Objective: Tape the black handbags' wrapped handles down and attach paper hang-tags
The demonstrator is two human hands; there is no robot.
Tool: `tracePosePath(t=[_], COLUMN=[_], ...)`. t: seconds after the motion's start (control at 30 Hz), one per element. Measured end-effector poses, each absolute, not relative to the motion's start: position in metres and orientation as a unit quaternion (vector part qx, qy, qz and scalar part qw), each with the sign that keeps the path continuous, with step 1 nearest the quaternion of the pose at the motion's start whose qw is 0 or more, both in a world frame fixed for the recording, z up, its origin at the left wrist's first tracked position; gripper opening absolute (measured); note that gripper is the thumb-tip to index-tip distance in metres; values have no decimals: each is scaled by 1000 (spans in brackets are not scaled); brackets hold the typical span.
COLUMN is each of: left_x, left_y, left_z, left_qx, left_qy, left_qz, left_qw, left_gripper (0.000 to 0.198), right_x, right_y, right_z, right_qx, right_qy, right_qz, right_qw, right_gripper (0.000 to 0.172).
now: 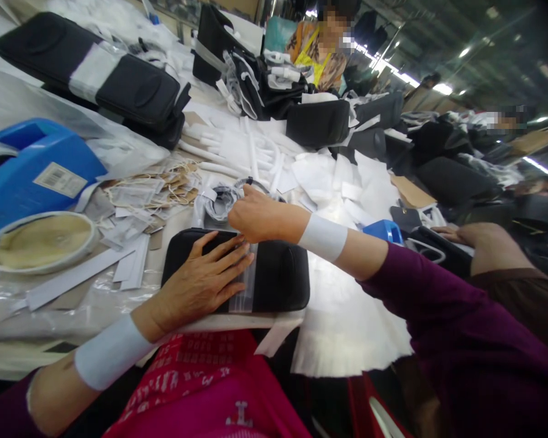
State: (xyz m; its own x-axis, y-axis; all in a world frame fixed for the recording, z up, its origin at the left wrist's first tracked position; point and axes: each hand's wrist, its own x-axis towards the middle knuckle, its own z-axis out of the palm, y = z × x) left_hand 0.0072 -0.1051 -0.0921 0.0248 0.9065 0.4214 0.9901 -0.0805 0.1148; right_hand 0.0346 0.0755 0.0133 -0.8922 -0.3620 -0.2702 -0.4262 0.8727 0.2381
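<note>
A black bag (281, 277) lies flat at the table edge before me, with a translucent plastic strip (243, 299) running across its middle. My left hand (201, 280) rests on the bag with its fingers spread, the fingertips reaching the strip. At the bag's far edge my right hand (256, 214) is closed in a fist just above the far end of the strip. What its fingers hold is hidden. Right behind that fist sits a coiled strap wrapped in grey plastic (221, 204). White bands circle both my wrists.
A blue tape dispenser (41, 167) and a round dish with a yellowish pad (41, 240) stand at left. Hang tags (164, 185) and white paper strips (86, 274) lie nearby. Stacked black bags (132, 91) are behind. At right a co-worker's hand (456, 234) touches a dark piece.
</note>
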Motion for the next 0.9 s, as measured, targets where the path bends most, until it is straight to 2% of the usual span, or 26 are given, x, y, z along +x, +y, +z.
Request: tracePosePath(t=[0.2, 0.3, 0.37, 0.43, 0.53, 0.6, 0.73, 0.83, 0.9], left_x=[7, 8, 9, 10, 10, 10, 9, 10, 10], left_y=[-104, -103, -102, -102, -102, -102, -103, -104, -104], left_z=[-91, -88, -86, -84, -82, -82, -82, -80, -79], left_qx=[-707, -707, -707, -707, -704, -703, -706, -703, -694], left_qy=[-673, -676, -678, -678, -677, -678, -679, -682, -690], left_qz=[-186, -172, -165, -163, -168, -167, -155, -151, -152], left_qw=[115, 114, 116, 120, 131, 133, 130, 135, 137], left_gripper=[42, 43, 43, 43, 42, 42, 44, 44, 47], right_x=[29, 13, 2, -5, -3, 7, 25, 31, 37], right_y=[93, 118, 136, 150, 157, 152, 136, 135, 140], right_z=[7, -7, -14, -17, -13, -11, -21, -25, -23], right_qx=[-227, -217, -214, -186, -75, -29, -38, 32, 104], right_qy=[961, 968, 971, 977, 992, 997, 998, 992, 970], right_qz=[138, 114, 88, 86, 99, 61, 17, 16, -52], right_qw=[75, 57, 60, 50, -15, -42, -39, -120, -214], right_gripper=[13, 31, 30, 27, 25, 29, 46, 38, 32])
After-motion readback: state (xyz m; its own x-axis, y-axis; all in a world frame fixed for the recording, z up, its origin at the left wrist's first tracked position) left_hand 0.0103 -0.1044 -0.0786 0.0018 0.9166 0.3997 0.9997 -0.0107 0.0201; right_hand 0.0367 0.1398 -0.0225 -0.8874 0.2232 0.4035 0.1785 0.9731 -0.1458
